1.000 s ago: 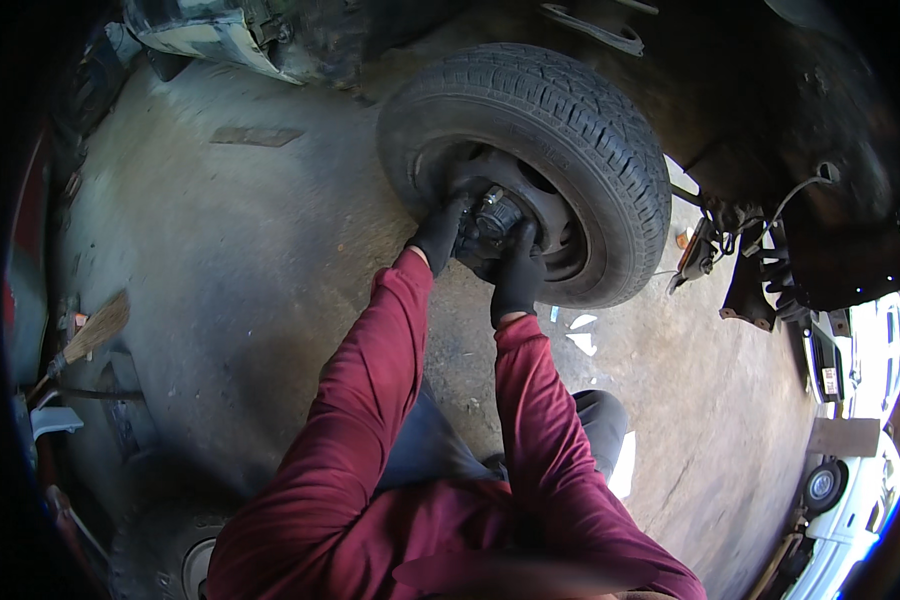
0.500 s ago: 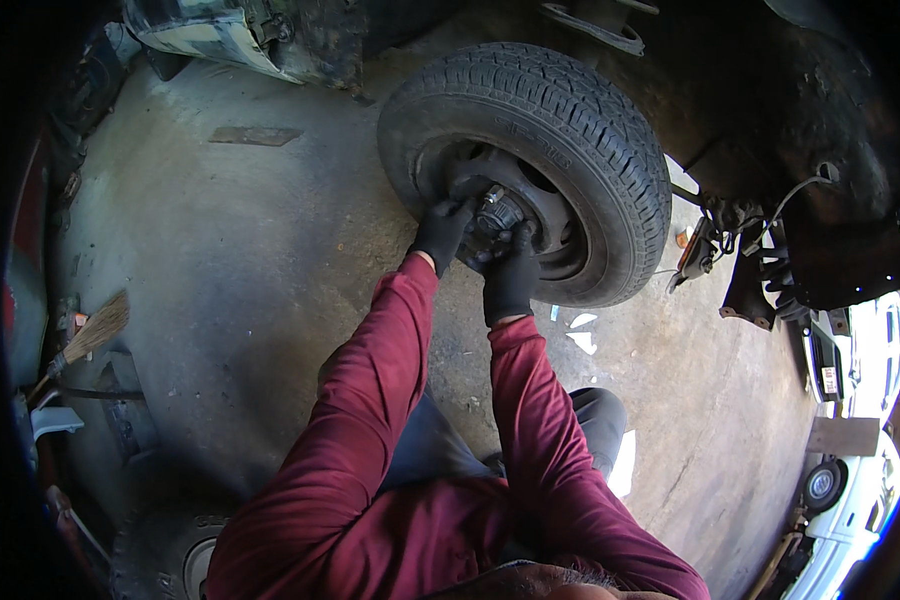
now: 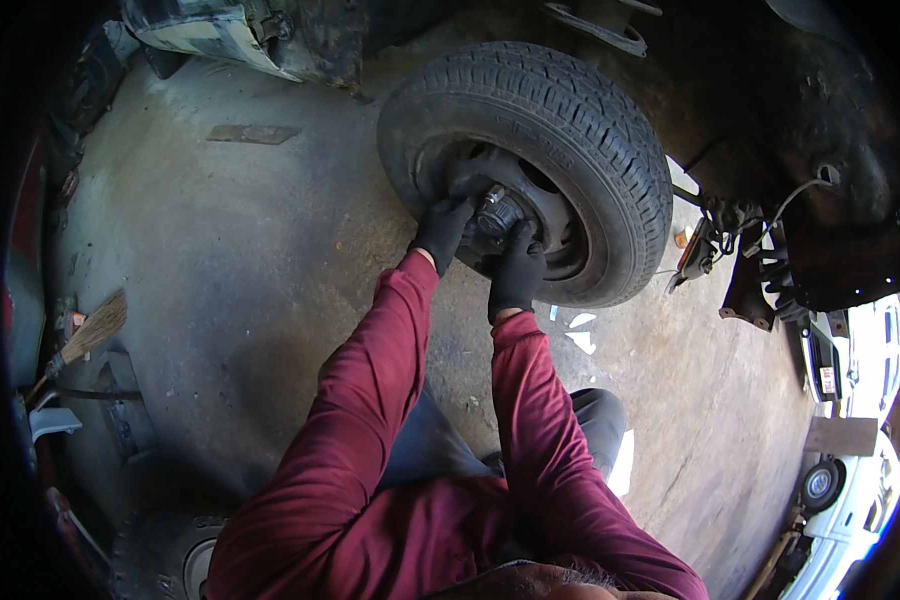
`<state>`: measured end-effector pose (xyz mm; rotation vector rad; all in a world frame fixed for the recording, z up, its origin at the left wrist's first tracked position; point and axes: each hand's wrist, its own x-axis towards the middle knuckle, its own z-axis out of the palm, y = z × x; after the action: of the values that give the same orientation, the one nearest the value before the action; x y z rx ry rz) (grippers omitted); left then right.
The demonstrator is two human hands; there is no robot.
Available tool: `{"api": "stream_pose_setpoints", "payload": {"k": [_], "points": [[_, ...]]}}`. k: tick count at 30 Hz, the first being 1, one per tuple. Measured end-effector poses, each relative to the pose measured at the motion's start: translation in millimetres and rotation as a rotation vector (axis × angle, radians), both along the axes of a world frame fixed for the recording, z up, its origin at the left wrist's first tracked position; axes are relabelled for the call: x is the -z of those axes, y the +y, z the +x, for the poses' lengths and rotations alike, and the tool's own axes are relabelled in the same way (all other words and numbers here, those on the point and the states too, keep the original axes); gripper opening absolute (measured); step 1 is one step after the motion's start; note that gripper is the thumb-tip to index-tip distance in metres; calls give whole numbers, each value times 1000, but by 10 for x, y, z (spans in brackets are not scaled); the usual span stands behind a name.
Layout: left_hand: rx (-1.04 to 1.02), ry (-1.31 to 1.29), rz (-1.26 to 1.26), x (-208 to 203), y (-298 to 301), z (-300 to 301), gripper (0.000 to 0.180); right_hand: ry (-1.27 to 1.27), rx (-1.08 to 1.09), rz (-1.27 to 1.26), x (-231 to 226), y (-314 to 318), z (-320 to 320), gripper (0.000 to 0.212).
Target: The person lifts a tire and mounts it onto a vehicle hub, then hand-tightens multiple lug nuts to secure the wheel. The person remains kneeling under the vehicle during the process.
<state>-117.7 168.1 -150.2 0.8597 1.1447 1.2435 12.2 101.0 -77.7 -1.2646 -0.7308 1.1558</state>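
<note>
A wheel with a black tyre (image 3: 610,150) and a dark steel rim (image 3: 560,245) stands tilted in front of me beneath a vehicle's dark underside. At its middle the hub (image 3: 500,214) juts out, with a small shiny metal piece (image 3: 494,194) on top. My left hand (image 3: 443,232), in a black glove, has its fingers closed at the hub's left side. My right hand (image 3: 517,270), gloved too, is closed at the hub's lower right with the thumb up. Whatever either hand's fingers pinch there is hidden or too small to name.
A flat board (image 3: 254,134) lies on the concrete floor at the far left. A straw broom (image 3: 94,326) is at the left edge, and another tyre (image 3: 160,545) at the lower left. Hanging cables and brackets (image 3: 740,235) are right of the wheel. White scraps (image 3: 582,341) lie below it.
My right hand has shifted slightly to the right along the hub's lower edge. My left hand and the wheel stay almost where they were.
</note>
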Motion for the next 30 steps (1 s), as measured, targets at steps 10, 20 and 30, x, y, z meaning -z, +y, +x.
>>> {"api": "stream_pose_setpoints", "payload": {"k": [10,20,30], "points": [[15,-8,-100,-89,-99,-75,35,42,-46,-54,63,29,68,53],[48,-153,-33,125,39,-27,41,111,-91,138,383,73,173,51],[-190,502,206,-118,-111,48,35,784,-159,-211,708,86,29,53]]}}
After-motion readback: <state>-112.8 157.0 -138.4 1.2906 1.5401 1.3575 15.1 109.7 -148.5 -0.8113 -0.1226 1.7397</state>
